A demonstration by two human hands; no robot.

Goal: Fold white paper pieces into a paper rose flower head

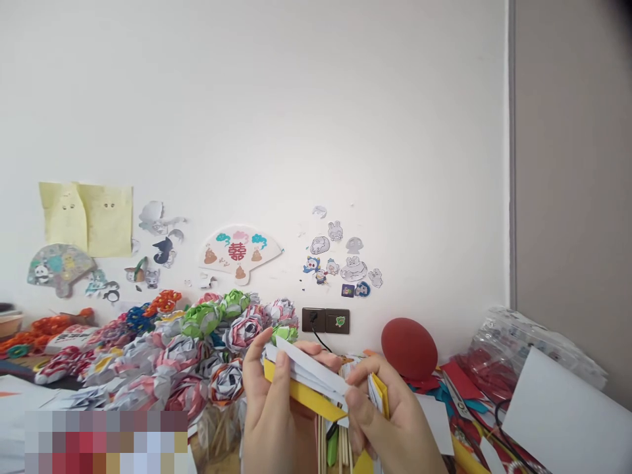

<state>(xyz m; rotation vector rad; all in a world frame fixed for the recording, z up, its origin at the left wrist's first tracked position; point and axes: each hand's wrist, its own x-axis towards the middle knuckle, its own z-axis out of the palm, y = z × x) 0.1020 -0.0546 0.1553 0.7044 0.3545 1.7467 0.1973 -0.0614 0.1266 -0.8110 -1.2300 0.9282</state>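
Note:
Both of my hands hold a folded strip of paper (316, 378), white on one face and yellow on the other, above the crowded table. My left hand (271, 388) grips its left end, thumb on the near side and fingers behind. At the right end, my right hand (380, 408) pinches the strip between thumb and index finger. A second folded yellow-and-white paper piece (378, 395) sticks up between the fingers of my right hand. Below my hands lie several thin wooden sticks (344, 447) and a green object (332, 449), partly covered by my hands.
Many folded paper flowers (202, 319) are heaped on the left. A red balloon (409, 349) stands by the wall at right, near scissors (457, 395), coloured paper, a clear plastic bag (538, 345) and a white sheet (567, 415). A cable hangs from the wall socket (313, 320).

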